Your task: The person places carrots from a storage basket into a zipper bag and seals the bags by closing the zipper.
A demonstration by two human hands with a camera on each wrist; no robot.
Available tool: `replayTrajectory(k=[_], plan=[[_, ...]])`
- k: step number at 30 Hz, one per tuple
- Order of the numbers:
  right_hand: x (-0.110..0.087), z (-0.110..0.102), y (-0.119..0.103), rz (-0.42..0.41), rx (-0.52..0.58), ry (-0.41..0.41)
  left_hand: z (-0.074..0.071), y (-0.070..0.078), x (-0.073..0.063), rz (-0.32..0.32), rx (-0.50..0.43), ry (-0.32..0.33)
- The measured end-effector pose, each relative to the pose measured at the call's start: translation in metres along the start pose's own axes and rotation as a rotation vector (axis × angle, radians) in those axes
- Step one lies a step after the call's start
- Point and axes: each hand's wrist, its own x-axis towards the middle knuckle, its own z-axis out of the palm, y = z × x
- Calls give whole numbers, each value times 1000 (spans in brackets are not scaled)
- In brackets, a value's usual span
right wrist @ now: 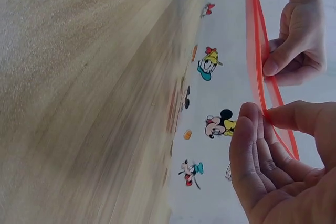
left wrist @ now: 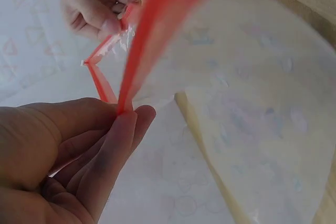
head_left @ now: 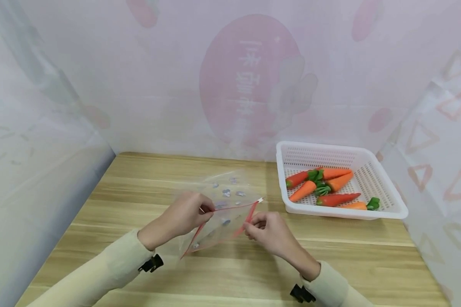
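A clear zip bag [head_left: 226,222] printed with cartoon figures is held over the table, its red-edged mouth spread apart. My left hand [head_left: 185,214] pinches the red strip on the far side of the mouth between thumb and fingers. On the near right side, my right hand [head_left: 270,233] pinches the opposite red strip [right wrist: 256,51]. A white slider [head_left: 260,200] sits at the right corner of the mouth. In the left wrist view, the red edge [left wrist: 137,61] runs up from my left fingertips.
A white perforated basket [head_left: 342,209] stands at the back right of the wooden table [head_left: 138,183]. Several carrots [head_left: 302,191] and red chili peppers [head_left: 338,199] lie in it. Printed white cloth walls [head_left: 157,119] enclose the table's back and sides.
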Motion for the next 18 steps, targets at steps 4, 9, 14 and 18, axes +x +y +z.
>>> replayTrajectory(k=[4,9,14,18], plan=[[1,-2,3,13,1,13,-7,-2,-3,-21,14,21],[0,-7,6,22,-13,47,-13,-3,-5,-21,45,50],[-1,-14,9,42,-11,62,-19,-2,-8,-33,45,51],[-2,-19,11,55,-20,73,-23,-4,-10,-49,53,53]])
